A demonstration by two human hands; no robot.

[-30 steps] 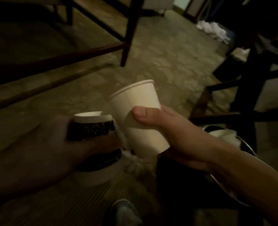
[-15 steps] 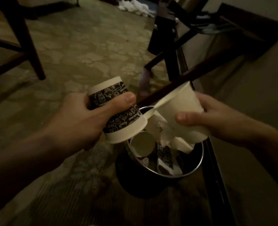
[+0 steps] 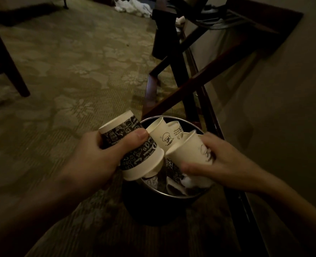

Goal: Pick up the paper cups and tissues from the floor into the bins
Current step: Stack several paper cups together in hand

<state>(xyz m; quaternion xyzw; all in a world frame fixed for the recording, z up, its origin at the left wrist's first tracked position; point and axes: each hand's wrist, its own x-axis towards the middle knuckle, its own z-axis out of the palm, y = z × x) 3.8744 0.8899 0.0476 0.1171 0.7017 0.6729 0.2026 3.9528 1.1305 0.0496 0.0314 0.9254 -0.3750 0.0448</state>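
Note:
My left hand grips a paper cup with a black printed band, tilted mouth-down over the left rim of a round dark bin. My right hand holds a plain white paper cup on its side above the bin's right half. Inside the bin lie several more paper cups, one with a small cartoon print, and crumpled tissue.
The bin stands on patterned carpet beside a dark wooden luggage-rack frame and a wall on the right. A dark chair leg stands at the left. White crumpled tissue or cloth lies on the floor far back.
The view turned from the open floor to the bin. Both hands carried their cups over the bin and lowered them toward its opening; the cups now tilt closer to the contents.

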